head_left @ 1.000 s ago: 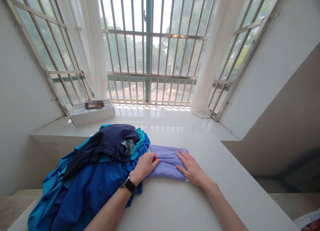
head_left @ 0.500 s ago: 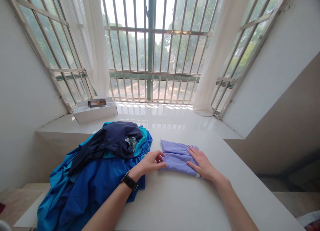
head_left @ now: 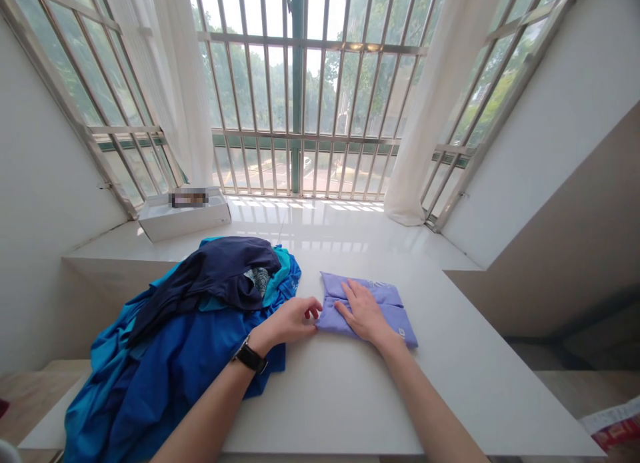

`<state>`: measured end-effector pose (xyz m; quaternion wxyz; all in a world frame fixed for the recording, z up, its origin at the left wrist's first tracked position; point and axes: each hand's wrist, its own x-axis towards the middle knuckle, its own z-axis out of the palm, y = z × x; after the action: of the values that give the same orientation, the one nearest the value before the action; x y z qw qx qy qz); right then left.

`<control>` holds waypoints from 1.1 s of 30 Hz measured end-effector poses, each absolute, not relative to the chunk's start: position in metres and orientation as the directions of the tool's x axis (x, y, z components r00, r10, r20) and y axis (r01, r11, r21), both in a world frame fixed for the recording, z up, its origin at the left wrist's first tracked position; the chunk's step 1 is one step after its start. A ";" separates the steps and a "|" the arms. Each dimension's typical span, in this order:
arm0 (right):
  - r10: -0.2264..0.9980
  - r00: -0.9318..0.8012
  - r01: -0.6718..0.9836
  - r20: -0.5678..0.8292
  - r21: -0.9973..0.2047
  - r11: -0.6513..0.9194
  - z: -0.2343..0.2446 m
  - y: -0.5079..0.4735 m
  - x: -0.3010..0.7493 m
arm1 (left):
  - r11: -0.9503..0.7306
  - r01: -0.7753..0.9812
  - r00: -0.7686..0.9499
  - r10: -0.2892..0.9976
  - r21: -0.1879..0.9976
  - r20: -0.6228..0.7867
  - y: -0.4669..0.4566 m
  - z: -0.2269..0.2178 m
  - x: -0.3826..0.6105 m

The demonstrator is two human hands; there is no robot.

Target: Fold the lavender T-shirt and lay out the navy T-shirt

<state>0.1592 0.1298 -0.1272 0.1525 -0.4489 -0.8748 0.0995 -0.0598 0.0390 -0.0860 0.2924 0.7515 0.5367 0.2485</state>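
A person's right hand (head_left: 364,311) lay open and flat on a folded lavender cloth garment (head_left: 393,314) at the centre right of the frame, its fingers slightly spread and pointing toward the upper left; it gripped nothing, pressing palm-down on the fold; the garment sat squarely on a white table (head_left: 340,409), a flat rectangular bundle with a small pale mark near its upper edge; the left hand (head_left: 287,321) was half open and loosely curled, holding nothing, its fingertips just beside the garment's left edge, though any contact there could not be made out; a black wristwatch (head_left: 249,357) circled the left wrist; to the left, just beside that hand, sprawled a loose pile of royal blue fabric (head_left: 175,359) running off toward the lower left of the frame; a dark navy garment (head_left: 225,269) lay on top of the pile, with a turquoise layer (head_left: 283,276) and a small patterned patch (head_left: 259,280) showing near it; beyond the table, at the upper left, a white box (head_left: 185,221) stood on a glossy white window sill (head_left: 310,223); a barred window (head_left: 300,89) filled the top of the frame, trees showing through it, with sheer white curtains (head_left: 175,69) gathered at its sides; a red-and-white packet (head_left: 613,426) showed at the lower right corner.
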 end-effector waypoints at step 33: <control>0.838 -0.523 0.788 0.157 -0.285 0.545 -0.122 0.123 0.160 | -0.232 0.761 0.263 0.964 0.606 0.039 0.042 -0.093 -0.060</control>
<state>0.1599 0.1227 -0.1215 0.1385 -0.4684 -0.8680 0.0895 -0.0595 0.0416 -0.0931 0.2431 0.7565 0.5699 0.2092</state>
